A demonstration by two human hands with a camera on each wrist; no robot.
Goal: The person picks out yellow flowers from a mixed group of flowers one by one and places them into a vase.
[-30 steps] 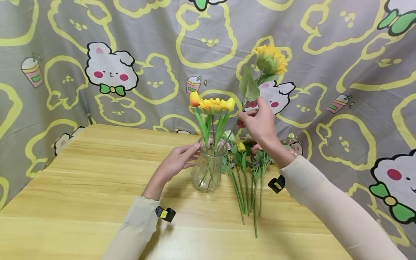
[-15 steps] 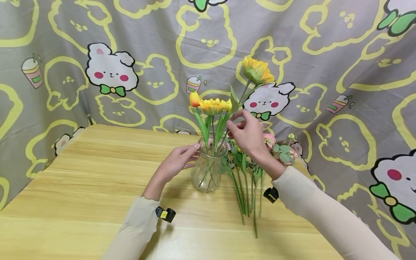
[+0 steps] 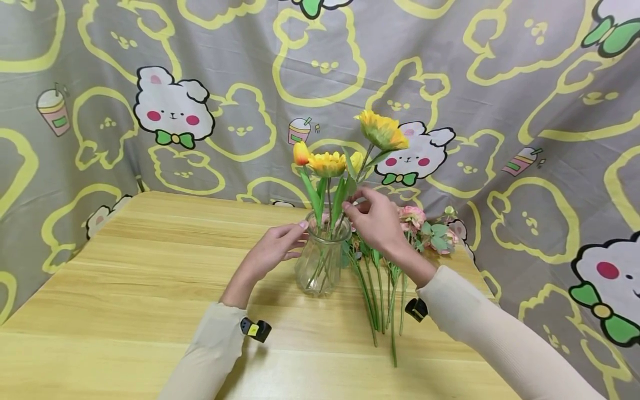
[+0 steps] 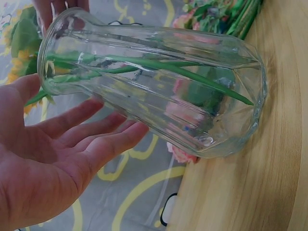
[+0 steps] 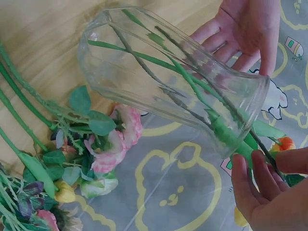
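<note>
A clear ribbed glass vase [image 3: 320,272] stands upright on the table. In it are an orange-yellow tulip [image 3: 300,154], a yellow sunflower-like bloom [image 3: 326,164] and a yellow tulip [image 3: 356,160]. My right hand [image 3: 381,223] pinches the dark stem of another sunflower [image 3: 383,131] just above the vase's mouth. The right wrist view shows this dark stem [image 5: 260,144] running down inside the glass, leaning across the green ones. My left hand [image 3: 271,249] rests its fingers against the vase's left side and rim; in the left wrist view those fingers [image 4: 108,144] lie spread, not wrapped round it.
Right of the vase lies a bunch of artificial flowers, its green stems [image 3: 382,300] pointing toward the near edge. Pink blooms [image 3: 412,216] lie at its far end. A patterned grey curtain [image 3: 235,66] hangs behind the wooden table [image 3: 150,278].
My right hand has moved down and left, lowering the sunflower's stem deeper into the vase; its bloom has come down toward the others. My left hand has stayed at the vase.
</note>
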